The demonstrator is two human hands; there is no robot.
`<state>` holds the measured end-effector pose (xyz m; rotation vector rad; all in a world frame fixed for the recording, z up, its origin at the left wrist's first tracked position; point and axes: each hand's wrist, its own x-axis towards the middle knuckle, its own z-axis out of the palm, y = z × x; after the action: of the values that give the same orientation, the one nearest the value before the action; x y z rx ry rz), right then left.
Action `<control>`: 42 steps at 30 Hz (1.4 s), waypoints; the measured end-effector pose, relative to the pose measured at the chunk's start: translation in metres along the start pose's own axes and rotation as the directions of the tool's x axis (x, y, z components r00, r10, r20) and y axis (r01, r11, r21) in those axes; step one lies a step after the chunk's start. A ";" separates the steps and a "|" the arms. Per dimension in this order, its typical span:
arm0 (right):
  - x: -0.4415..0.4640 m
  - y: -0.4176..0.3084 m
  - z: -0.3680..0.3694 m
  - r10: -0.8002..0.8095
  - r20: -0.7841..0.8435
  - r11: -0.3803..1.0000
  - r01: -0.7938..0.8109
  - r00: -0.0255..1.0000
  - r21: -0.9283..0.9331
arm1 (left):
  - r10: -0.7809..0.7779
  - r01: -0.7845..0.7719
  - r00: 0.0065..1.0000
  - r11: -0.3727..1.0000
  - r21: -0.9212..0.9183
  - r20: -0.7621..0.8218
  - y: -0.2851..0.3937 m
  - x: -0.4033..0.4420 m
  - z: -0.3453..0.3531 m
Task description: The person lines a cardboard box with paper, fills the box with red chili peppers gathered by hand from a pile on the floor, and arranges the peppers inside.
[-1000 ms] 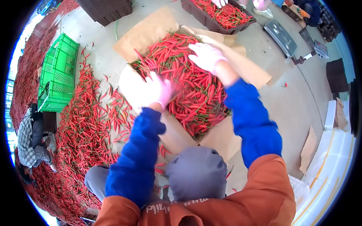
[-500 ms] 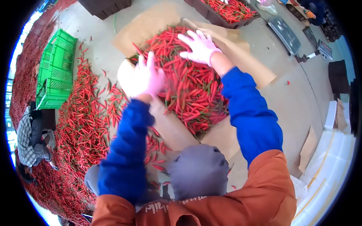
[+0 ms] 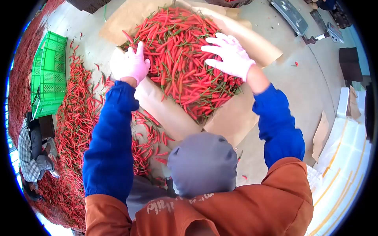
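A heap of red chili peppers with green stems lies in the middle, on brown paper whose flaps stick out around it. My left hand, in a pale pink glove, is at the heap's left edge by the paper flap, thumb and fingers apart. Over the right side of the peppers is my right hand, gloved alike, with its fingers spread. Neither hand has a pepper visibly gripped. Whether the fingertips touch the heap, I cannot tell.
Loose chili peppers cover the floor on the left, near a green crate. A person is crouching at far left. A platform scale stands at upper right, white boxes at lower right.
My hands have moved farther apart, the left toward the heap's left edge and the right toward its right side. The whole view has shifted, so the heap sits higher in it.
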<state>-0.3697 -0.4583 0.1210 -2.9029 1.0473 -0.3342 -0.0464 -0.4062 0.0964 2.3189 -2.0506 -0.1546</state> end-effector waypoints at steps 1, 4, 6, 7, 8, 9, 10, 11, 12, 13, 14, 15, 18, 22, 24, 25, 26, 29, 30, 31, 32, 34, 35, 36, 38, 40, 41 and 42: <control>-0.004 -0.017 -0.016 -0.051 0.024 0.997 0.049 0.998 0.064 | 0.003 -0.002 1.000 0.994 -0.113 0.013 0.005 -0.013 -0.005; -0.020 -0.059 -0.011 -0.113 0.234 0.993 0.100 0.966 0.067 | 0.069 0.013 0.966 0.950 -0.312 0.250 0.030 -0.062 -0.010; -0.020 -0.069 0.000 -0.070 0.157 0.997 0.063 0.985 0.049 | 0.141 -0.140 0.956 0.990 -0.024 0.257 0.058 -0.083 -0.023; -0.022 -0.073 0.002 -0.005 0.148 0.996 -0.008 0.989 0.085 | 0.075 -0.065 0.967 0.997 -0.047 0.244 0.057 -0.094 0.008; -0.027 -0.079 0.008 0.020 0.149 0.998 -0.028 0.989 0.050 | 0.065 -0.035 0.948 0.994 -0.100 0.312 0.065 -0.097 0.006; -0.034 -0.083 0.015 0.044 0.147 0.999 -0.045 0.988 0.005 | 0.061 -0.003 0.926 0.988 -0.154 0.374 0.076 -0.099 0.005; -0.044 -0.086 0.020 0.028 0.148 0.999 -0.032 0.989 0.021 | 0.062 0.025 0.914 0.978 -0.209 0.400 0.084 -0.102 0.009; -0.052 -0.089 0.021 -0.014 0.135 0.997 0.004 0.991 0.076 | 0.063 0.057 0.901 0.964 -0.261 0.430 0.093 -0.107 0.009; -0.058 -0.089 0.024 -0.020 0.099 0.991 0.006 0.995 0.137 | 0.075 0.062 0.887 0.958 -0.279 0.456 0.102 -0.111 0.008; -0.063 -0.089 0.026 -0.024 0.063 0.980 0.011 0.998 0.199 | 0.067 0.138 0.867 0.920 -0.366 0.493 0.102 -0.107 0.016; -0.063 -0.082 0.026 -0.050 0.062 0.972 0.035 0.997 0.231 | 0.060 0.219 0.844 0.868 -0.445 0.533 0.096 -0.102 0.035; -0.061 -0.077 0.024 -0.078 0.079 0.969 0.057 0.994 0.239 | 0.059 0.298 0.818 0.807 -0.510 0.572 0.088 -0.096 0.052; -0.065 -0.074 0.007 -0.111 0.078 0.951 0.083 0.991 0.299 | 0.039 0.396 0.786 0.735 -0.551 0.617 0.082 -0.091 0.031; -0.124 -0.067 -0.038 0.428 -0.215 0.898 -0.385 0.878 0.216 | -0.126 0.417 0.881 0.662 -0.623 0.456 0.045 -0.106 -0.004; -0.155 -0.058 -0.026 0.786 -0.086 0.602 -0.727 0.612 0.330 | -0.307 0.410 0.912 0.692 -0.594 0.272 -0.013 -0.095 0.029; -0.164 -0.057 -0.018 0.885 0.041 0.424 -0.839 0.464 0.340 | -0.357 0.353 0.929 0.783 -0.512 0.095 -0.030 -0.089 0.050; -0.169 -0.056 -0.008 0.940 0.165 0.233 -0.915 0.299 0.330 | -0.399 0.438 0.893 0.655 -0.615 0.211 -0.022 -0.082 0.048; -0.171 -0.071 0.034 0.828 0.446 0.143 -0.898 0.338 0.415 | -0.267 0.553 0.828 0.239 -0.798 0.494 -0.032 -0.065 0.072; -0.168 -0.072 0.052 0.765 0.509 0.127 -0.868 0.393 0.480 | -0.301 0.472 0.871 0.300 -0.829 0.388 -0.037 -0.061 0.092; -0.167 -0.077 0.076 0.783 0.522 -0.020 -0.824 0.339 0.566 | -0.329 0.390 0.903 0.354 -0.850 0.276 -0.039 -0.056 0.101; -0.158 -0.082 0.073 0.787 0.534 -0.158 -0.737 0.307 0.657 | -0.337 0.494 0.854 0.286 -0.821 0.396 -0.030 -0.050 0.086; -0.160 -0.080 0.085 0.793 0.555 -0.234 -0.715 0.251 0.658 | -0.355 0.600 0.787 0.254 -0.759 0.504 -0.024 -0.050 0.074; -0.157 -0.081 0.089 0.791 0.568 -0.269 -0.704 0.228 0.657 | -0.375 0.598 0.789 0.285 -0.749 0.487 -0.025 -0.049 0.076; -0.159 -0.082 0.088 0.791 0.553 -0.258 -0.676 0.263 0.690 | -0.313 0.500 0.866 0.497 -0.709 0.391 -0.030 -0.051 0.075; -0.154 -0.083 0.072 0.805 0.523 -0.215 -0.684 0.280 0.697 | -0.279 0.334 0.941 0.677 -0.656 0.192 -0.040 -0.051 0.093; -0.154 -0.081 0.083 0.854 0.465 -0.156 -0.738 0.234 0.657 | -0.290 0.469 0.883 0.558 -0.684 0.369 -0.037 -0.044 0.087; -0.157 -0.076 0.097 0.877 0.429 -0.123 -0.762 0.215 0.635 | -0.336 0.515 0.856 0.477 -0.712 0.394 -0.037 -0.041 0.097; -0.152 -0.073 0.085 0.856 0.472 -0.190 -0.720 0.211 0.667 | -0.310 0.452 0.890 0.517 -0.726 0.334 -0.054 -0.036 0.130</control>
<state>-0.4195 -0.3085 0.0175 -0.8883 1.8284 -0.6824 -0.0111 -0.3592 -0.0365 2.0908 -1.0422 -1.0688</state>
